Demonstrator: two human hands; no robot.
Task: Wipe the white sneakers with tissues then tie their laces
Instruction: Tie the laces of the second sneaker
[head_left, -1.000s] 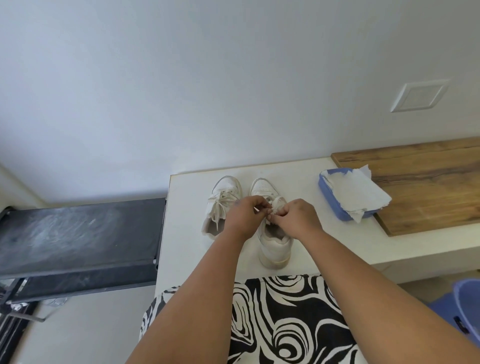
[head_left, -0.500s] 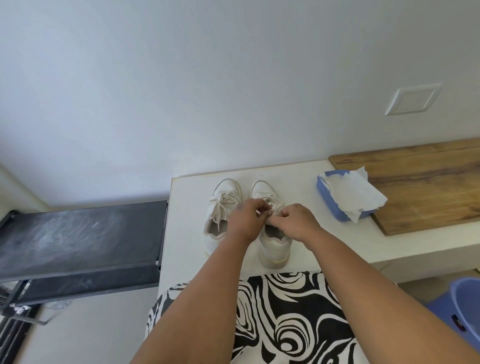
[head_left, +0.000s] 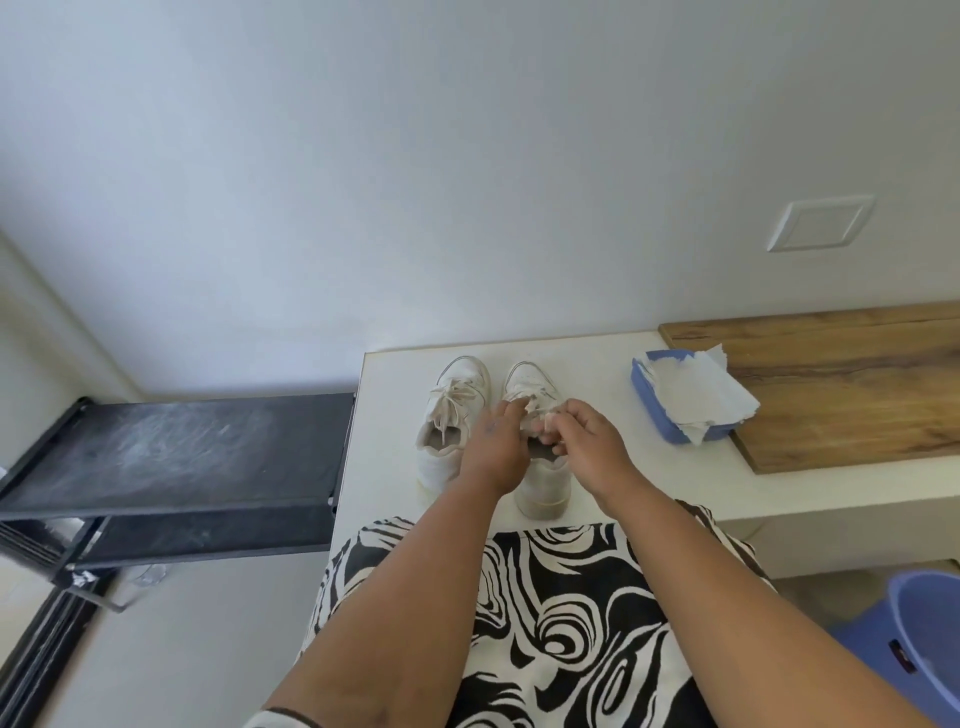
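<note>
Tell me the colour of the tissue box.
Blue, with white tissues spilling over the tissue box; head view.

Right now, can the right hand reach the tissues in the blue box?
Probably yes. The right hand is busy pinching the laces of the right sneaker, but the tissues lie just to its right on the white counter, with nothing between them.

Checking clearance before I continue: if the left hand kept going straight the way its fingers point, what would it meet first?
Probably the laces on the right sneaker, which the left hand already touches; depth is uncertain.
</note>
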